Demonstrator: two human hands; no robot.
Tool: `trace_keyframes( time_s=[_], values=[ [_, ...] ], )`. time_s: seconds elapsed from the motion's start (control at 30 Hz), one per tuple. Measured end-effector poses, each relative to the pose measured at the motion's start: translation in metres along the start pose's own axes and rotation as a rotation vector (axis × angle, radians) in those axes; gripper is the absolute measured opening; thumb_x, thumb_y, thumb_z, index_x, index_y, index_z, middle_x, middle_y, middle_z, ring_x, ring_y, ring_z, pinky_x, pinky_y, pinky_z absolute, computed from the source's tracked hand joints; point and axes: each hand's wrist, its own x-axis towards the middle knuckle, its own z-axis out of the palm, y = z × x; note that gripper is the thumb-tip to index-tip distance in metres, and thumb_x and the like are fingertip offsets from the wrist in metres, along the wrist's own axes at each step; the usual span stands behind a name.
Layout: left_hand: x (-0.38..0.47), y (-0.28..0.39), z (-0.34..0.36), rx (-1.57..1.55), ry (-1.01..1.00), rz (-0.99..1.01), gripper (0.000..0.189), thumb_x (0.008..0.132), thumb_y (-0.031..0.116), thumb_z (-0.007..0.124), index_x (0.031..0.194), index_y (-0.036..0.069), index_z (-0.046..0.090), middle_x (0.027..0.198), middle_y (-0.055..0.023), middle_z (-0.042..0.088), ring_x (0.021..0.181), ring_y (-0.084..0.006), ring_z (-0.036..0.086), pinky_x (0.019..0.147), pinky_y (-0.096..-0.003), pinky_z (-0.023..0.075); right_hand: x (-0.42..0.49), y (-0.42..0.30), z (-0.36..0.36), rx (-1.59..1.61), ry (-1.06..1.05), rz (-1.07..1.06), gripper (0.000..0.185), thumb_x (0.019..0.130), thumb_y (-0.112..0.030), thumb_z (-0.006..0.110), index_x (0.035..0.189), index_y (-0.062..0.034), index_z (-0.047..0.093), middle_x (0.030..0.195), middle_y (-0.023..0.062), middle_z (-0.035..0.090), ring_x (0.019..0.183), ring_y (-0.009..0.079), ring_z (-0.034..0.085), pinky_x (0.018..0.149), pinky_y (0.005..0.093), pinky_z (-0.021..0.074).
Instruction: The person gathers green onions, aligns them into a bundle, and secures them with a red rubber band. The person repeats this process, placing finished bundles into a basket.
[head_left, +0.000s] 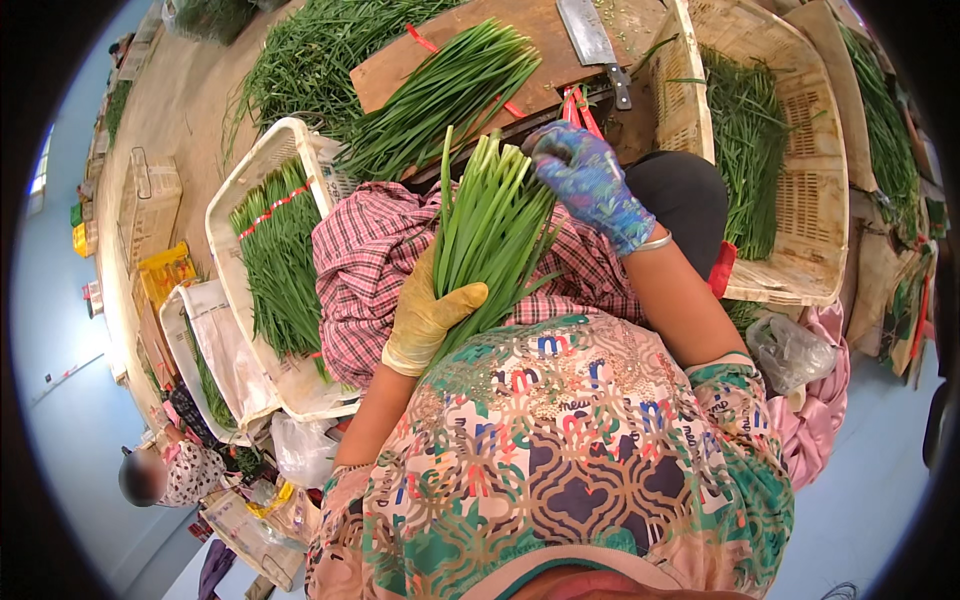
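My left hand (435, 307), in a yellow rubber glove, is closed around a bunch of green garlic chives (491, 232), cut ends pointing away from me. At the right of those ends is my right hand (585, 176), in a blue patterned glove, its fingers curled; whether they grip a stalk cannot be told. Just beyond it hang red ties (579, 109). Another bunch of chives (450, 90) lies over a wooden board (382, 79), with red tape under it. A cleaver (589, 37) with a black handle rests at the board's right.
A white plastic crate (300, 127) with taped chives stands at the left. On the right, a larger crate (814, 187) holds loose chives. Behind the board is a heap of chives (300, 67). A person (191, 472) is at the lower left. Checked cloth (367, 262) covers my lap.
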Motion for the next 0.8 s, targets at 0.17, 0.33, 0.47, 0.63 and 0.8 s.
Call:
trace_keyframes(
  time_s=[0.17,0.33,0.47,0.63,0.8],
  values=[
    [0.002,0.000,-0.002,-0.030,-0.015,-0.020,0.074,0.079,0.022,0.076,0.140,0.000,0.040,0.124,-0.0099,0.058,0.110,-0.0169,0.057,0.097,-0.0303,0.0442,-0.001,-0.001,-0.021,0.071,-0.168,0.021,0.023,0.093,-0.015,0.056,0.107,0.0020,0.064,0.100,0.0083,0.066,0.092,0.0154,0.061,0.084,0.0299,0.0488],
    [0.003,0.002,0.002,0.015,-0.004,-0.014,0.072,0.080,0.019,0.075,0.139,0.000,0.040,0.124,-0.0103,0.058,0.109,-0.0168,0.057,0.097,-0.0296,0.0445,0.001,-0.011,-0.037,0.347,-0.331,0.028,0.025,0.091,-0.017,0.058,0.107,0.0020,0.064,0.104,0.0104,0.064,0.099,0.0220,0.059,0.092,0.0310,0.0451],
    [0.003,0.007,0.009,0.018,0.026,-0.012,0.071,0.080,0.018,0.075,0.139,-0.001,0.040,0.125,-0.0104,0.058,0.109,-0.0163,0.057,0.097,-0.0288,0.0446,0.001,-0.021,-0.036,-0.141,-0.450,-0.092,0.020,0.086,-0.018,0.065,0.094,0.0001,0.068,0.099,0.0125,0.061,0.097,0.0270,0.056,0.090,0.0371,0.0439],
    [0.004,-0.007,0.000,-0.063,0.048,-0.009,0.065,0.085,0.020,0.071,0.138,-0.001,0.041,0.125,-0.0096,0.058,0.108,-0.0155,0.057,0.096,-0.0281,0.0447,-0.004,-0.012,-0.019,-0.252,-0.444,-0.157,0.019,0.086,-0.017,0.064,0.096,-0.0011,0.064,0.095,0.0137,0.057,0.095,0.0309,0.055,0.085,0.0406,0.0446],
    [0.003,-0.013,-0.006,0.011,0.078,-0.001,0.062,0.088,0.025,0.068,0.138,-0.001,0.043,0.125,-0.0094,0.058,0.107,-0.0145,0.057,0.094,-0.0275,0.0449,-0.012,-0.005,0.001,-0.337,-0.201,-0.151,0.015,0.086,-0.018,0.062,0.090,-0.0035,0.062,0.086,0.0148,0.057,0.087,0.0350,0.057,0.077,0.0455,0.0454]
  ],
)
